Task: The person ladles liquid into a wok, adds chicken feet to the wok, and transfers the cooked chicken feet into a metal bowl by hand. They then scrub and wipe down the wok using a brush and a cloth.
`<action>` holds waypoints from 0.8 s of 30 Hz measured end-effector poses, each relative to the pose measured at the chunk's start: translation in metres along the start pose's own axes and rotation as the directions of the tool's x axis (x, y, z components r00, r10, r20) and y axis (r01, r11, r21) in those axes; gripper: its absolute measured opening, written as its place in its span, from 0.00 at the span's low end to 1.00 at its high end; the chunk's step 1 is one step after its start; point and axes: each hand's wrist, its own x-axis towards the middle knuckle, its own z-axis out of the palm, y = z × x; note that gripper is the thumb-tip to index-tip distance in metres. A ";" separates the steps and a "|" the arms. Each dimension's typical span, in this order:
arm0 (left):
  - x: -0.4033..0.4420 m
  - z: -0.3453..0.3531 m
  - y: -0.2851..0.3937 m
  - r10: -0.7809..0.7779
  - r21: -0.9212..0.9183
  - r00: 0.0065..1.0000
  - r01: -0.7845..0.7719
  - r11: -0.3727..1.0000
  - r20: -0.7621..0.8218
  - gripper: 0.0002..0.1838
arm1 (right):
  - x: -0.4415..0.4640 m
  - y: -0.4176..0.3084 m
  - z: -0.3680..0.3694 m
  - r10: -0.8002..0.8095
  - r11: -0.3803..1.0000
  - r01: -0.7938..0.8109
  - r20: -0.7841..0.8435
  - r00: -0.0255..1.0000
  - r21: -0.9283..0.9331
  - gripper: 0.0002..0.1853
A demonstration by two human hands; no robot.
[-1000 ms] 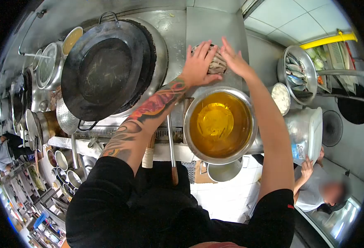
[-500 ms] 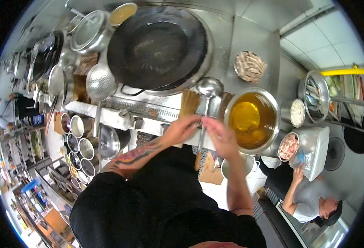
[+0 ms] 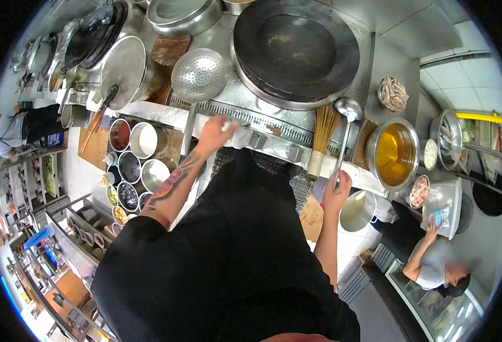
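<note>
My right hand [image 3: 337,191] is closed round the handle of a ladle [image 3: 349,108], its bowl pointing away from me over the stove edge. My left hand [image 3: 216,134] is reaching over the stove's front edge, fingers stretched out beside a crumpled white cloth [image 3: 240,137]; I cannot tell whether they touch it. Left of that hand lies a perforated skimmer [image 3: 198,75], its handle pointing towards me. A bamboo wok brush [image 3: 324,128] lies left of the ladle. A bowl of yellow oil [image 3: 396,149] stands to the right.
A large black wok [image 3: 296,51] sits on the burner ahead. Several seasoning pots [image 3: 144,141] stand at left. A bowl of cut strips [image 3: 393,94] is at back right. A pot of liquid [image 3: 355,212] stands low right. A person [image 3: 433,262] touches a plastic tub [image 3: 443,208].
My hands have moved apart: the left to the white cloth, the right lower on the ladle handle. The view has shifted left, so the wok appears further right.
</note>
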 end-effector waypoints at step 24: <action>0.065 0.012 0.090 0.167 -0.868 0.853 0.481 0.122 0.495 0.39 | -0.046 0.081 0.025 0.146 0.966 -0.142 -0.001 0.989 -0.217 0.26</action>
